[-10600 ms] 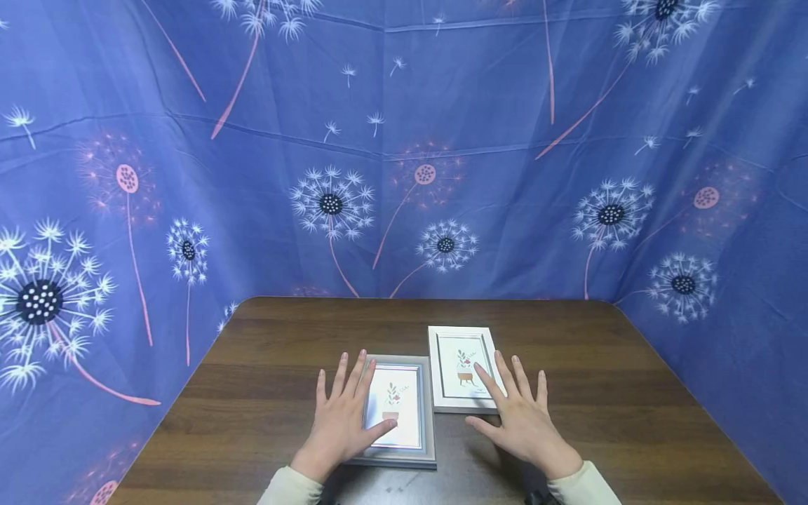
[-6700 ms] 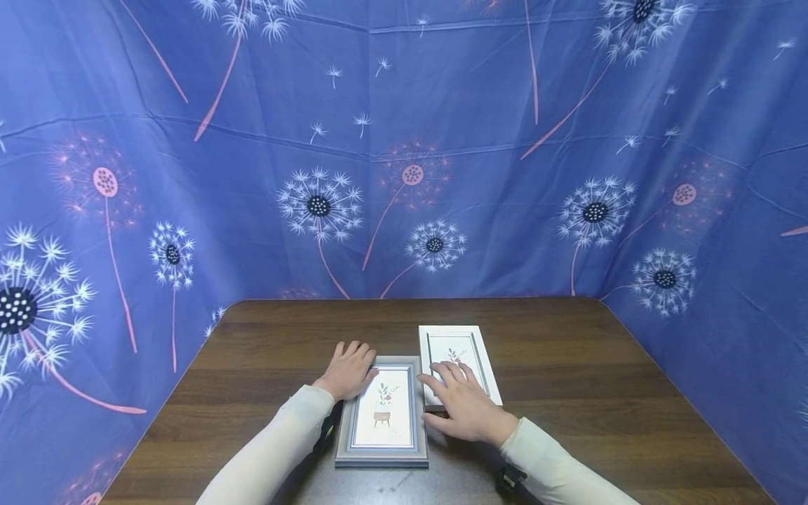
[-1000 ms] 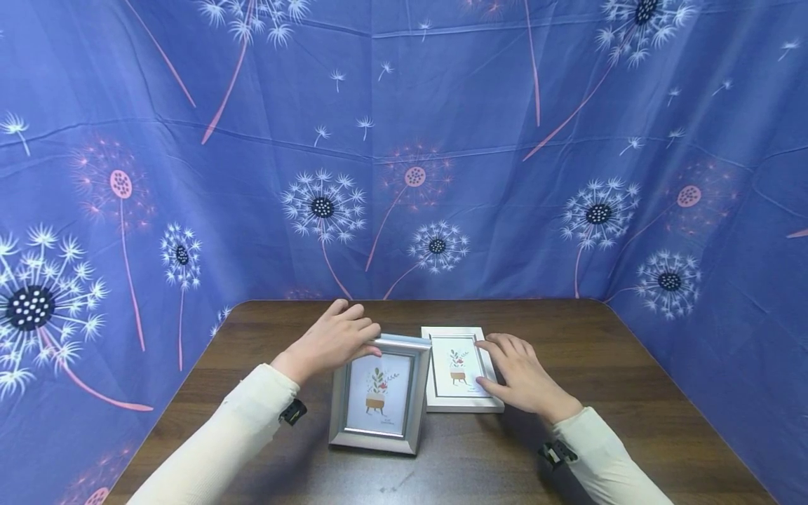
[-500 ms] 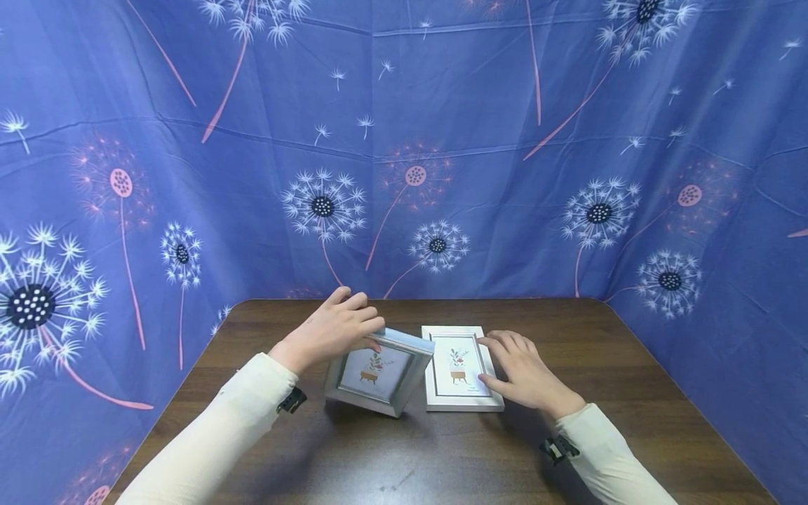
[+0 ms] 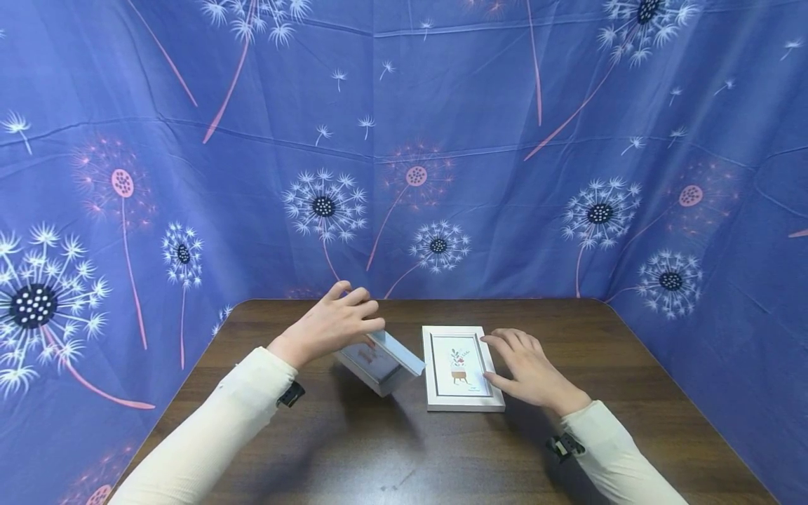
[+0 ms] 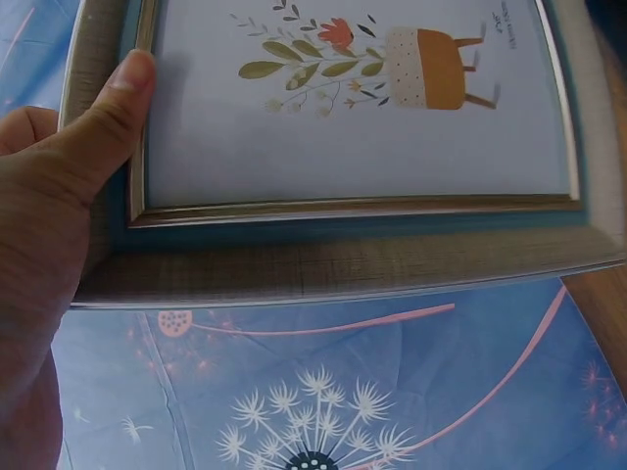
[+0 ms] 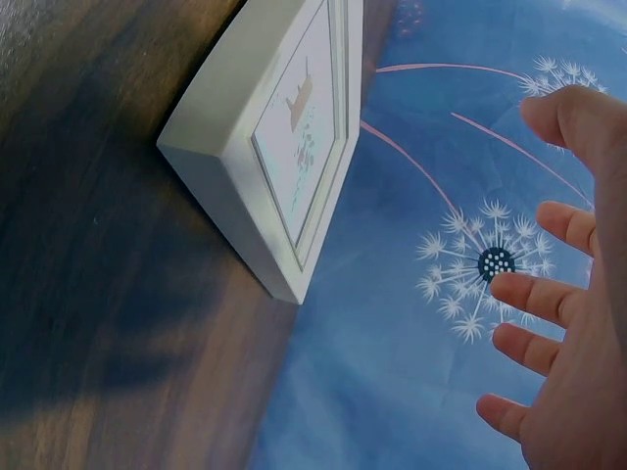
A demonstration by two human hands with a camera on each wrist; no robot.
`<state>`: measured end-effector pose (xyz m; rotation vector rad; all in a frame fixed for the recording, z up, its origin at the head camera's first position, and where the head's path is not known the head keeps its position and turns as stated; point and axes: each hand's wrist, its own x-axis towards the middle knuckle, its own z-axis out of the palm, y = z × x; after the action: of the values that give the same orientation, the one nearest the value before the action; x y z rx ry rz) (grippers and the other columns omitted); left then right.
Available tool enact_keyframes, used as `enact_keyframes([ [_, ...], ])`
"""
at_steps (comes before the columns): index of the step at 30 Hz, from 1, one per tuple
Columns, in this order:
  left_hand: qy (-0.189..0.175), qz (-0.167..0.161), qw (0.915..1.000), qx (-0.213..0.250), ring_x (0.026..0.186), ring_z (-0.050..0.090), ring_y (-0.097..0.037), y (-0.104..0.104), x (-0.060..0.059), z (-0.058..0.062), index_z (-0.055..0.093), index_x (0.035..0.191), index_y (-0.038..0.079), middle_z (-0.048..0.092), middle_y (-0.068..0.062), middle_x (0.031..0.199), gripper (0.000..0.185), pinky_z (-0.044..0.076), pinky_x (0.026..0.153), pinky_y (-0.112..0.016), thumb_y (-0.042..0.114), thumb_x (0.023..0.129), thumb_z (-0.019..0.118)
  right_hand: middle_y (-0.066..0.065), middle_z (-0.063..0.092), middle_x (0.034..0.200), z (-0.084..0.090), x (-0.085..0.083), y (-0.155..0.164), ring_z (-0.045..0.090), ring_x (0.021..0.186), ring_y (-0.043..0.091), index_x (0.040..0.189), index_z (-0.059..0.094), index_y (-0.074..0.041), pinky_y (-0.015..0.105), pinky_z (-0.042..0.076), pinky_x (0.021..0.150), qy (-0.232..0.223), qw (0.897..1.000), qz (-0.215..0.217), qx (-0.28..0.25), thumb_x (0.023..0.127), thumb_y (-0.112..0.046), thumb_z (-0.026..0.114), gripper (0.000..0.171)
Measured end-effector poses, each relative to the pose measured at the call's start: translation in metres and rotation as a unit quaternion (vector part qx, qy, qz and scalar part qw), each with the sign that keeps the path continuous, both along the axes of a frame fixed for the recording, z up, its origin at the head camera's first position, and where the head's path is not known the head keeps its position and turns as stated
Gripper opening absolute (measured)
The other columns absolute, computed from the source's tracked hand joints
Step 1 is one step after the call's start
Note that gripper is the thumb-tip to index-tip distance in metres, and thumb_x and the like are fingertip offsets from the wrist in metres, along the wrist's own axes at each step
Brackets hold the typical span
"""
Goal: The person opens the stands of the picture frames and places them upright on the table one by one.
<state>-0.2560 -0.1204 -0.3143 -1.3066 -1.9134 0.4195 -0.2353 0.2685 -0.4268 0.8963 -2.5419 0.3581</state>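
Note:
My left hand (image 5: 331, 326) grips a silver-grey picture frame (image 5: 399, 354) by its top edge. In the left wrist view the thumb lies on the front of that frame (image 6: 343, 259), beside a print of a potted plant with a red flower. Seen from the head, the frame tilts so steeply that its top edge covers much of the print, and a shadow lies below it. A white picture frame (image 5: 463, 402) with a similar print lies face up on the table. My right hand (image 5: 527, 370) hovers by its right side, fingers loosely bent and apart from it in the right wrist view.
The brown wooden table (image 5: 303, 449) reaches back to a blue cloth (image 5: 505, 210) printed with dandelions, which also hangs along both sides. Black straps (image 5: 290, 395) show at both wrists, below cream sleeves.
My left hand has raised the silver-grey frame and tipped it, its lower edge swinging up and away so the print turns downward. My right hand has drifted slightly right; the white frame stays put.

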Motion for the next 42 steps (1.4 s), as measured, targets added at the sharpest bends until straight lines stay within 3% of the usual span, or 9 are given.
enact_keyframes([
  [3, 0.004, 0.001, 1.0000, 0.002, 0.091, 0.045, -0.018, -0.001, 0.001, 0.001, 0.052, 0.092, 0.025, 0.051, 0.006, 0.090, 0.043, 0.034, 0.090, -0.043, 0.049, 0.070, 0.081, 0.020, 0.052, 0.130, 0.001, -0.001, 0.000, 0.045, 0.122, 0.039, 0.134, 0.053, -0.005, 0.061, 0.031, 0.097, 0.007, 1.000, 0.006, 0.001, 0.084, -0.033, 0.073, 0.060],
  [6, 0.000, -0.003, 0.9999, 0.013, 0.093, 0.047, -0.019, -0.002, 0.001, 0.001, 0.053, 0.091, 0.025, 0.052, 0.006, 0.090, 0.037, 0.034, 0.091, -0.045, 0.034, 0.072, 0.084, 0.021, 0.052, 0.130, 0.001, -0.002, 0.000, 0.045, 0.122, 0.038, 0.134, 0.053, -0.004, 0.061, 0.030, 0.098, 0.009, 1.000, 0.010, 0.005, 0.085, -0.034, 0.072, 0.061],
  [10, -0.012, -0.019, 0.9991, 0.037, 0.093, 0.049, -0.019, -0.004, 0.001, 0.001, 0.053, 0.088, 0.024, 0.052, 0.006, 0.088, 0.033, 0.035, 0.090, -0.047, 0.011, 0.073, 0.079, 0.021, 0.052, 0.130, 0.002, -0.005, -0.001, 0.045, 0.122, 0.039, 0.134, 0.053, -0.005, 0.060, 0.030, 0.098, 0.014, 1.000, 0.016, 0.009, 0.085, -0.034, 0.072, 0.060],
  [12, -0.020, -0.029, 0.9982, 0.049, 0.093, 0.050, -0.019, -0.005, 0.002, -0.001, 0.053, 0.087, 0.023, 0.051, 0.006, 0.088, 0.034, 0.035, 0.089, -0.048, 0.007, 0.071, 0.078, 0.021, 0.053, 0.130, 0.001, -0.007, -0.002, 0.045, 0.122, 0.039, 0.133, 0.054, -0.004, 0.060, 0.030, 0.098, 0.020, 1.000, 0.021, 0.009, 0.085, -0.033, 0.071, 0.059],
  [23, -0.040, -0.073, 0.9881, 0.129, 0.096, 0.053, -0.019, -0.011, 0.000, -0.015, 0.052, 0.085, 0.020, 0.051, 0.007, 0.088, 0.045, 0.033, 0.085, -0.049, 0.016, 0.061, 0.089, 0.021, 0.055, 0.126, 0.002, -0.017, -0.009, 0.047, 0.121, 0.040, 0.129, 0.056, -0.005, 0.060, 0.033, 0.096, 0.064, 0.996, 0.052, 0.017, 0.085, -0.029, 0.070, 0.052],
  [34, -0.042, -0.127, 0.9736, 0.185, 0.095, 0.054, -0.021, -0.004, -0.002, -0.029, 0.057, 0.083, 0.018, 0.058, 0.005, 0.089, 0.043, 0.030, 0.082, -0.047, 0.007, 0.053, 0.086, 0.018, 0.055, 0.127, 0.005, -0.023, -0.013, 0.048, 0.119, 0.038, 0.128, 0.057, -0.007, 0.058, 0.034, 0.096, 0.093, 0.993, 0.072, 0.028, 0.084, -0.030, 0.065, 0.050],
  [42, -0.039, -0.146, 0.9663, 0.208, 0.094, 0.053, -0.021, 0.004, -0.002, -0.037, 0.057, 0.081, 0.017, 0.058, 0.005, 0.090, 0.039, 0.029, 0.081, -0.047, 0.004, 0.054, 0.083, 0.017, 0.055, 0.127, 0.010, -0.028, -0.019, 0.048, 0.118, 0.036, 0.128, 0.058, -0.006, 0.056, 0.034, 0.098, 0.107, 0.990, 0.086, 0.045, 0.085, -0.031, 0.064, 0.050],
])
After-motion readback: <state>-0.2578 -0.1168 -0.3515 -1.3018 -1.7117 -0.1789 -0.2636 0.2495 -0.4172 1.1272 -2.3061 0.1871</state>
